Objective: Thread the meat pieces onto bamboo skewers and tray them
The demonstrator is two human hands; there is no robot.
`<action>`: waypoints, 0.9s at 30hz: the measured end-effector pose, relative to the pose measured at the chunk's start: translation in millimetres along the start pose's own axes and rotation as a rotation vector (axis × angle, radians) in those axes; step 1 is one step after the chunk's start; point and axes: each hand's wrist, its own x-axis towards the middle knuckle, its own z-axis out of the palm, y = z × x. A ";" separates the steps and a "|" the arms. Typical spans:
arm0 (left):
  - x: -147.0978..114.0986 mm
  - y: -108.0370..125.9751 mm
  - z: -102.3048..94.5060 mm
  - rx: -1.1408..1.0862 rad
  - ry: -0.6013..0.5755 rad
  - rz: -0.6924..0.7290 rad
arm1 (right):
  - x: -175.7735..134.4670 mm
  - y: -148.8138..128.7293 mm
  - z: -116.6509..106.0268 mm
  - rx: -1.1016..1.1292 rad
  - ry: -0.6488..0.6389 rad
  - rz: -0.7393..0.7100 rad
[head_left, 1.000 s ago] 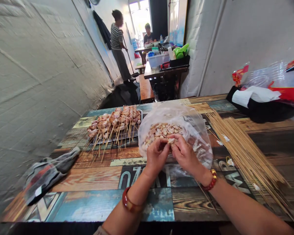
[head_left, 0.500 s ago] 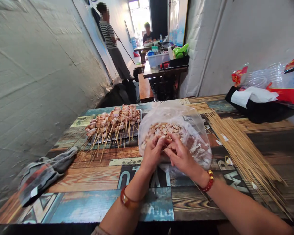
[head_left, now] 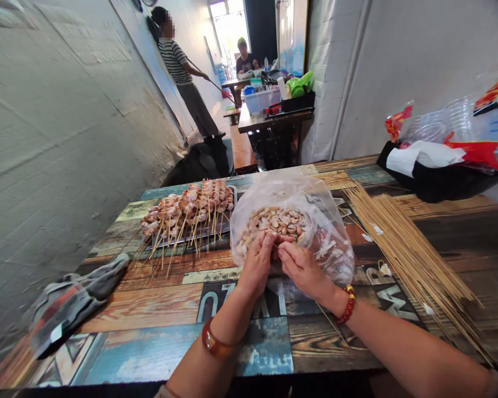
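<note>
Both hands meet over the near edge of a clear plastic bag [head_left: 336, 237] of pinkish garlic cloves [head_left: 284, 221]. My left hand [head_left: 257, 260] is closed, thumb and fingers pinching what appears to be a garlic clove, mostly hidden. My right hand [head_left: 301, 265] is closed too, its fingertips against the left ones. A thin bamboo skewer [head_left: 334, 326] sticks out below the right palm, in line with its fingers; its tip is hidden. Left of the bag, a metal tray [head_left: 234, 193] bears a heap of filled garlic skewers [head_left: 191, 204], sticks toward me.
Loose bamboo skewers [head_left: 410, 249] lie on the right of the wood-patterned table [head_left: 149, 354]. A grey cloth [head_left: 78, 298] lies at left. A black bag [head_left: 440, 182] with packaging stands at back right. Behind are a standing person [head_left: 186, 77] with a pole and a seated person [head_left: 244, 61].
My right hand's fingers have curled in and drawn closer to the left fingertips. More cloves show in the bag. The view has shifted slightly, and the standing person's arm reaches farther out.
</note>
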 end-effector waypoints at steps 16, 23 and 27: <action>10.2 1.7 -19.2 -0.339 0.118 0.033 | 14.8 15.2 -22.7 0.514 0.286 0.332; 38.5 8.9 -20.7 0.004 0.111 0.064 | 29.0 29.7 -30.4 0.657 0.439 0.402; 67.8 6.5 1.0 0.619 -0.029 0.181 | 29.6 34.9 -27.5 0.554 0.405 0.345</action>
